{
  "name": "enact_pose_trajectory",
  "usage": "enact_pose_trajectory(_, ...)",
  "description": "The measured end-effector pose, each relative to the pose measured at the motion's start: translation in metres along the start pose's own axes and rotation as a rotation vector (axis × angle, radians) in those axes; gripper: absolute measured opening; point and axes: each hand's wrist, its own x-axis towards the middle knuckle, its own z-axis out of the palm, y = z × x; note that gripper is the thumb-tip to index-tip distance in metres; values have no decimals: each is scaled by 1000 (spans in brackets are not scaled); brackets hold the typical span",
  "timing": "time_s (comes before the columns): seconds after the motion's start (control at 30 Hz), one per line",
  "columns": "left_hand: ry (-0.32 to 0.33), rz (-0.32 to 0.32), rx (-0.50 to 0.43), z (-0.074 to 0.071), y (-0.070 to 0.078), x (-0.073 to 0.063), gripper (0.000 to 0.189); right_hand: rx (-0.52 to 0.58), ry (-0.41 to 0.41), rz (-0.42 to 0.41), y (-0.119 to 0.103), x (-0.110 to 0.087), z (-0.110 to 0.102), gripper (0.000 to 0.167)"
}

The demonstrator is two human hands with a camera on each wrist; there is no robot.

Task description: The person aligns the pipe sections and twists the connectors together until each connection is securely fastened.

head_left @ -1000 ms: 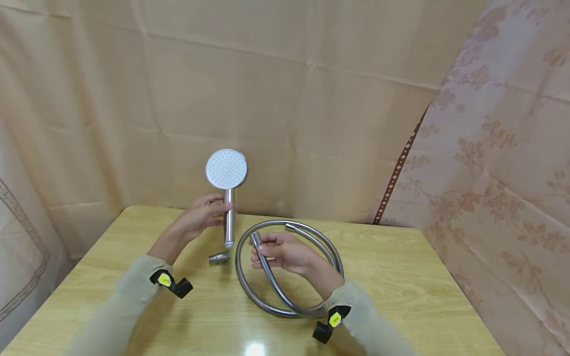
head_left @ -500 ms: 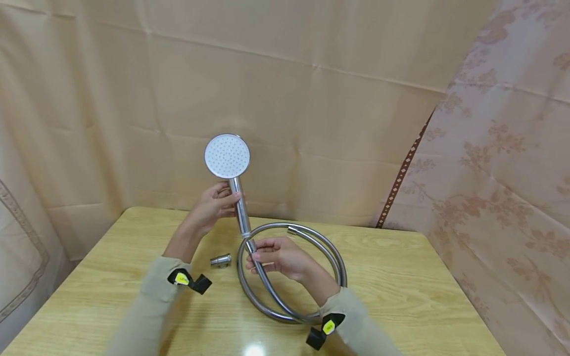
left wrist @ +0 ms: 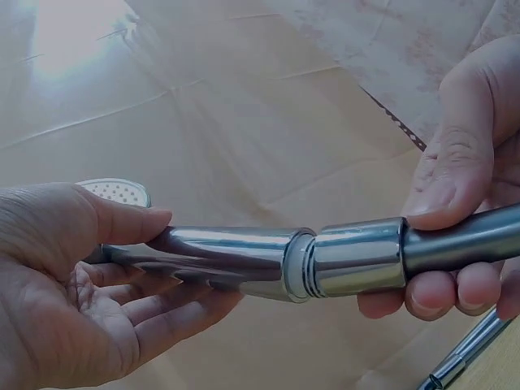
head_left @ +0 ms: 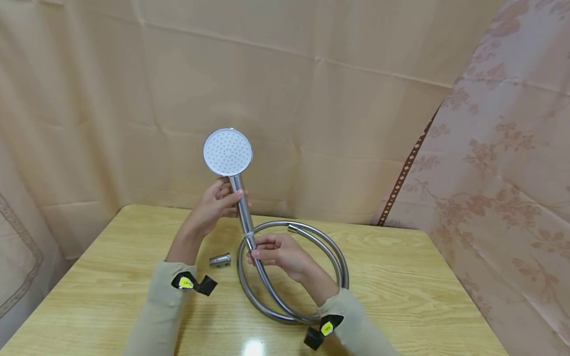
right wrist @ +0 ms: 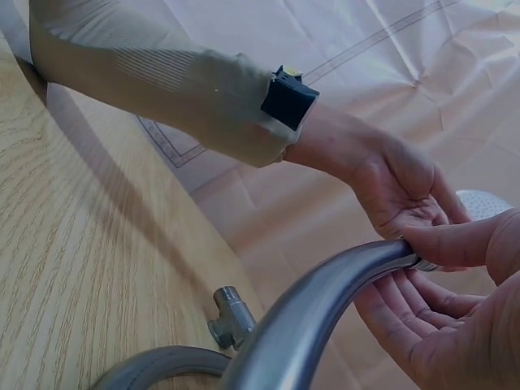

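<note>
My left hand [head_left: 213, 206] grips the chrome handle of a shower head [head_left: 227, 152], whose white dotted face is turned toward me above the table. With thumb and fingers, my right hand [head_left: 282, 254] pinches the end of a metal shower hose [head_left: 266, 282]. In the left wrist view the hose's chrome end fitting [left wrist: 357, 257] meets the bottom of the handle [left wrist: 236, 248], with a white ring and thread showing at the joint. From the right hand the hose curves down into loose loops on the table.
A small chrome T-shaped fitting [head_left: 220, 260] lies on the wooden table [head_left: 401, 287], left of the hose loops. The hose's other end [head_left: 294, 228] rests toward the back of the loops. A beige curtain [head_left: 276, 99] hangs behind the table.
The shower head has moved up and tilted, its handle coming down to the hose end. The right hand's hose end now meets the handle, where before a gap lay between them.
</note>
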Motion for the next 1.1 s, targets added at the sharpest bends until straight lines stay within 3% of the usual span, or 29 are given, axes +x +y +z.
enact_pose_trajectory(0.33, -18, -15, -12, 3, 1, 2, 45, -35, 51, -33, -5, -2, -3, 33)
enact_pose_trajectory(1.1, -37, -44, -101, -3, -9, 0, 42, -26, 0, -15, -1, 4, -7, 35)
